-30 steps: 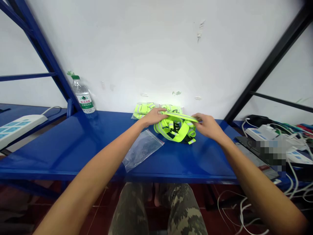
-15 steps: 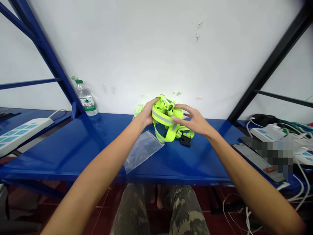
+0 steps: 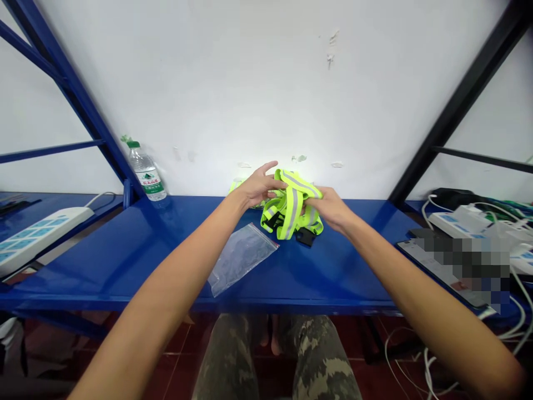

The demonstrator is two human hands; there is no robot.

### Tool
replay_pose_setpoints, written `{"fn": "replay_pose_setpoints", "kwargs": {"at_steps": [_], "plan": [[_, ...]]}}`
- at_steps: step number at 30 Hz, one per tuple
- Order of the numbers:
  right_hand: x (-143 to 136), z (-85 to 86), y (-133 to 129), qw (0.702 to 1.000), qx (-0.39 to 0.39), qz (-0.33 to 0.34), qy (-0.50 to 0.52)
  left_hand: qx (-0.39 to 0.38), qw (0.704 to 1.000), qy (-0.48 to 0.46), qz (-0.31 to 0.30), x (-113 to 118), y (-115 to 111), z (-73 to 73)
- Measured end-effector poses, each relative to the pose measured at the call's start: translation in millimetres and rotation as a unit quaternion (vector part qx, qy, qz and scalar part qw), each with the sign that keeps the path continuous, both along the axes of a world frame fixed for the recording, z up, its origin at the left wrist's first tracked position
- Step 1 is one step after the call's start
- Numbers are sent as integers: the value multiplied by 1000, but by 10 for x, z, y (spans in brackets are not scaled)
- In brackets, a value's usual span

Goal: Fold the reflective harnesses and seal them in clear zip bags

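A bundle of neon-yellow reflective straps point(image 3: 295, 206) with grey stripes is bunched up over the blue table point(image 3: 166, 244). My right hand point(image 3: 328, 208) grips the right side of the bundle, thumb on top. At its upper left, my left hand point(image 3: 263, 184) has its fingers apart, their tips against the straps. A black buckle point(image 3: 306, 237) lies at the bundle's lower edge. In front and to the left rests a clear zip bag point(image 3: 241, 256), flat on the table. More yellow material shows behind my left hand, partly hidden.
A water bottle point(image 3: 147, 173) stands at the back left by the blue frame. A white power strip point(image 3: 39, 236) lies at the far left. On the right are a phone point(image 3: 441, 272), more sockets and tangled white cables point(image 3: 518, 303).
My left hand has let go of the bundle's left side and its fingers have spread. My right hand has closed on the straps, which are folded over and lower. The view has shifted slightly.
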State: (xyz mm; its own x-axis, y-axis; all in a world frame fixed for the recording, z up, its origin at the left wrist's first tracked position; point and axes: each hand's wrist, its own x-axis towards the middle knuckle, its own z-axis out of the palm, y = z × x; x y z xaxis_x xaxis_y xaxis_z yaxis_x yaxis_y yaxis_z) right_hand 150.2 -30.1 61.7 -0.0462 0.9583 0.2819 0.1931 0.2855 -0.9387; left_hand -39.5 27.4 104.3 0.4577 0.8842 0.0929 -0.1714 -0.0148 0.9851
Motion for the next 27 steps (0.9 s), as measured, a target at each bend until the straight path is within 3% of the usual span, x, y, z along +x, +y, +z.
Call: {"fn": "replay_pose_setpoints", "kwargs": {"at_steps": [2,6,9,12,15,17,19,22,25,27], "plan": [[133,102,-23,997,-18,-38,57,25,999,27,33,-46,64,27],[521,386,-68,963,84,-252,42,84,977,93,173,-182,219,80],[803,537,-39,932,140,-330,62,100,959,110,240,-256,287,118],[976,584,8,917,146,-371,17,31,972,115,203,-251,299,151],[893,585,-44,902,121,-399,-112,-23,978,126,162,-146,273,187],[666,582,-151,891,153,-359,-233,-30,984,98,143,-34,230,225],[366,559,-262,910,218,-222,-273,-23,993,44,109,86,154,280],[-15,412,-302,949,137,-32,-282,17,999,-16,27,229,-12,378],[-154,144,-171,963,87,-24,-252,62,994,-13,-87,269,-133,424],[-136,15,-75,984,41,-47,-166,92,992,7,-90,232,-123,373]]}}
